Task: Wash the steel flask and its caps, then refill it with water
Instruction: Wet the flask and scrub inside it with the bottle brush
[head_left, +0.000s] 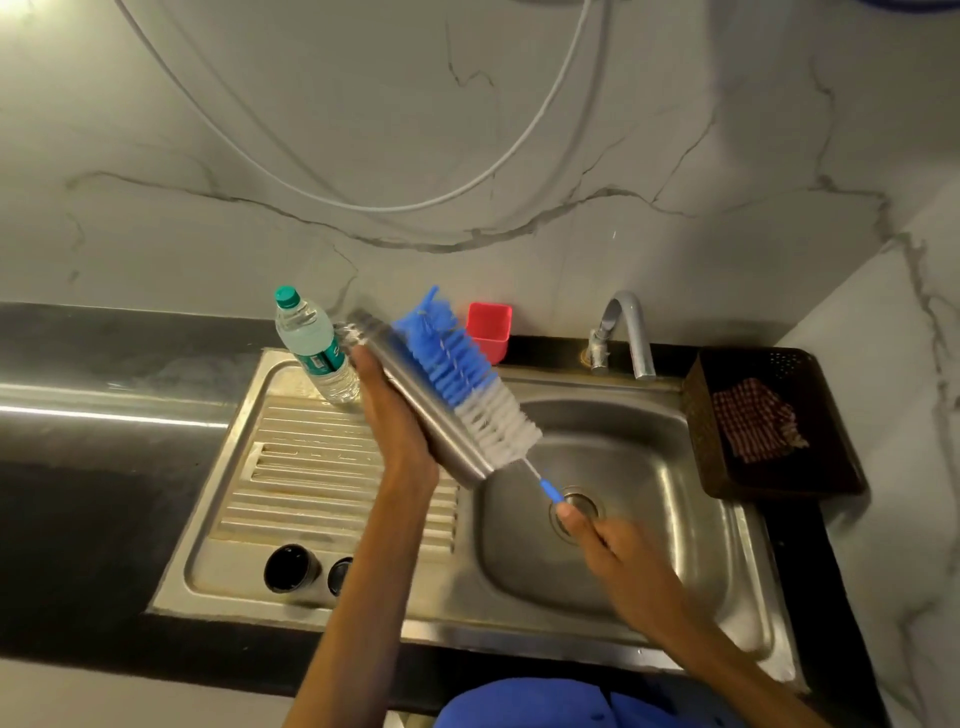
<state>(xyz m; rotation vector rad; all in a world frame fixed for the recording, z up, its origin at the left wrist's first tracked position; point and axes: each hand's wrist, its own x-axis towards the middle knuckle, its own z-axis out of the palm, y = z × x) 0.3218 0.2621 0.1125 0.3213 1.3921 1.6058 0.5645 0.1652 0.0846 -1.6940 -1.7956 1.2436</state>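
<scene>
right hand (605, 540), nearest the lens, pinches the thin blue handle of the bottle brush (467, 384) between thumb and curled fingers, forearm reaching up and left over the sink (623, 597). from there the brush runs up-left along the outer side of the steel flask (421, 395), bristles pressed against its wall. the flask is tilted, base low over the left edge of the basin, neck up toward the wall, blurred. left hand (400, 415) cups its far side from below, palm against the steel; how its fingers lie behind the flask i cannot tell.

likely trouble: wet steel held mostly by a palm could slide and drop into the sink under a hard stroke. a wide stroke upward could also knock the plastic water bottle (317, 348) standing just left of the flask's neck. two dark caps (291, 568) sit on the drainboard, well below the flask, near the left forearm, and an elbow could nudge them.
</scene>
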